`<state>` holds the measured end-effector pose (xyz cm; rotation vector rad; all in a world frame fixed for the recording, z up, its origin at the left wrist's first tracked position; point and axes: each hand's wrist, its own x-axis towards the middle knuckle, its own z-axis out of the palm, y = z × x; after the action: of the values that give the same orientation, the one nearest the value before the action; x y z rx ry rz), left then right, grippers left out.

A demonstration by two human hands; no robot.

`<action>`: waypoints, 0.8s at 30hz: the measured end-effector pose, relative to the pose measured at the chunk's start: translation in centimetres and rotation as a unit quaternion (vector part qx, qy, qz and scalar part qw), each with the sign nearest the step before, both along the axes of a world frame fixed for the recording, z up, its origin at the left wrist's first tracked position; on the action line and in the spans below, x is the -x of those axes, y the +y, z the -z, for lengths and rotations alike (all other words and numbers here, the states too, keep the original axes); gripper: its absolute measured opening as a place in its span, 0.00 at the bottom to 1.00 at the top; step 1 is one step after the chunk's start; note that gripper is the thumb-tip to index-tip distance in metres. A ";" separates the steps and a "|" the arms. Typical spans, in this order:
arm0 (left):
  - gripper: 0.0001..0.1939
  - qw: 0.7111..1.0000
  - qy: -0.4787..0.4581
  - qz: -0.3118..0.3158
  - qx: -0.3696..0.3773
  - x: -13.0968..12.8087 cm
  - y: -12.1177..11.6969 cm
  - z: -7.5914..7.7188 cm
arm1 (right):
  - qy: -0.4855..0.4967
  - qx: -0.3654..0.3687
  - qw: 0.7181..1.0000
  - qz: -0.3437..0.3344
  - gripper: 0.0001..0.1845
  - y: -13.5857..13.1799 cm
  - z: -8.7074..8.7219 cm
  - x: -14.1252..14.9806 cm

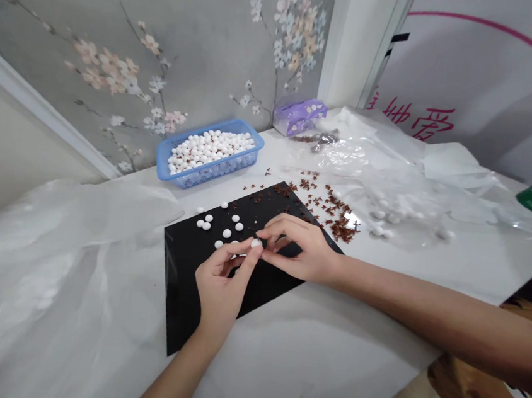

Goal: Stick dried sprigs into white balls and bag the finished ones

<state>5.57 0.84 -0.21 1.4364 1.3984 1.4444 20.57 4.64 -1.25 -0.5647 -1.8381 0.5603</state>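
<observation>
Pinching a white ball (256,243) above the black mat (185,285), the left hand (219,283) could shoot it loose by squeezing off-centre; the right hand (310,252) is narrow beside it, its grip on anything impossible to tell.

You have a white counter (288,353) in front of you, with a black mat (179,297) lying on it. White balls (227,233) and some small brown pieces (342,226) sit on your mat, and more of those pieces spread past its far edge. Beyond it stand a blue basket (216,170) and a purple pack (300,118). Clear plastic (375,153) covers part of the far right side, and translucent sheeting (97,270) lies to the left.
</observation>
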 end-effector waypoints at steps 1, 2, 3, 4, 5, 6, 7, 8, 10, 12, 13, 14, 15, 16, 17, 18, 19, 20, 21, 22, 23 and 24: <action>0.05 1.000 0.003 0.002 0.000 0.0 0.0 0.0 | 0.000 -0.003 1.000 -0.002 0.09 0.0 0.0 0.0; 0.05 1.000 0.006 0.003 -0.001 0.0 0.0 0.0 | 0.002 -0.006 1.000 0.000 0.09 0.0 0.1 0.0; 0.05 1.000 0.007 0.003 -0.003 0.0 0.0 0.0 | 0.005 -0.007 1.000 0.003 0.08 0.0 0.1 0.1; 0.05 1.000 0.005 0.002 -0.005 0.0 0.0 0.0 | 0.010 -0.008 1.000 0.009 0.07 -0.1 0.2 0.1; 0.05 1.000 0.003 0.002 -0.007 0.0 0.0 0.0 | 0.015 -0.008 1.000 0.014 0.07 -0.1 0.2 0.2; 0.05 1.000 -0.001 0.001 -0.010 0.0 0.0 0.1 | 0.019 -0.007 1.000 0.020 0.06 -0.2 0.3 0.3; 0.05 1.000 -0.004 0.000 -0.013 0.0 0.0 0.1 | 0.021 -0.008 0.999 0.024 0.06 -0.2 0.3 0.3; 0.05 1.000 -0.008 -0.001 -0.015 0.0 0.0 0.1 | 0.023 -0.009 0.999 0.027 0.06 -0.2 0.3 0.4; 0.05 1.000 -0.009 -0.004 -0.018 0.0 0.0 0.2 | 0.023 -0.013 0.999 0.032 0.05 -0.3 0.4 0.5; 0.05 1.000 -0.007 -0.003 -0.017 0.0 0.0 0.2 | 0.019 -0.015 0.999 0.030 0.05 -0.3 0.4 0.5; 0.05 1.000 -0.006 -0.002 -0.016 -0.1 0.0 0.2 | 0.015 -0.017 0.999 0.027 0.05 -0.2 0.4 0.5; 0.05 1.000 -0.005 -0.002 -0.015 -0.1 0.0 0.2 | 0.011 -0.020 0.999 0.024 0.05 -0.2 0.4 0.5; 0.06 1.000 -0.003 -0.003 -0.014 -0.1 0.0 0.2 | 0.006 -0.024 0.999 0.020 0.06 -0.2 0.4 0.4; 0.06 1.000 -0.002 -0.005 -0.013 -0.1 0.0 0.2 | 0.003 -0.027 1.000 0.015 0.06 -0.1 0.4 0.4; 0.06 1.000 0.001 -0.007 -0.010 -0.1 0.0 0.2 | -0.001 -0.029 1.000 0.010 0.06 -0.1 0.4 0.3; 0.06 1.000 0.003 -0.009 -0.007 -0.1 0.0 0.2 | -0.007 -0.028 1.000 0.004 0.06 -0.1 0.4 0.3; 0.06 1.000 0.005 -0.010 -0.003 -0.1 0.0 0.2 | -0.013 -0.025 1.000 -0.001 0.06 -0.1 0.4 0.3; 0.07 1.000 0.008 -0.010 0.001 -0.1 0.0 0.2 | -0.019 -0.019 1.000 -0.004 0.05 0.0 0.3 0.2; 0.07 1.000 0.010 -0.010 0.005 -0.1 0.0 0.2 | -0.027 -0.014 1.000 -0.007 0.05 0.0 0.3 0.2; 0.07 1.000 0.012 -0.008 0.008 -0.1 0.0 0.2 | -0.035 -0.011 0.999 -0.008 0.04 0.0 0.2 0.2; 0.08 1.000 0.012 -0.005 0.010 -0.1 0.0 0.2 | -0.042 -0.009 0.999 -0.008 0.04 0.0 0.1 0.1; 0.08 1.000 0.010 -0.003 0.010 -0.1 0.0 0.2 | -0.047 -0.010 0.999 -0.009 0.04 0.0 0.1 0.1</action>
<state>5.64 0.79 -0.46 1.4398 1.4276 1.4201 20.50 4.68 -1.32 -0.5712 -1.9361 0.5350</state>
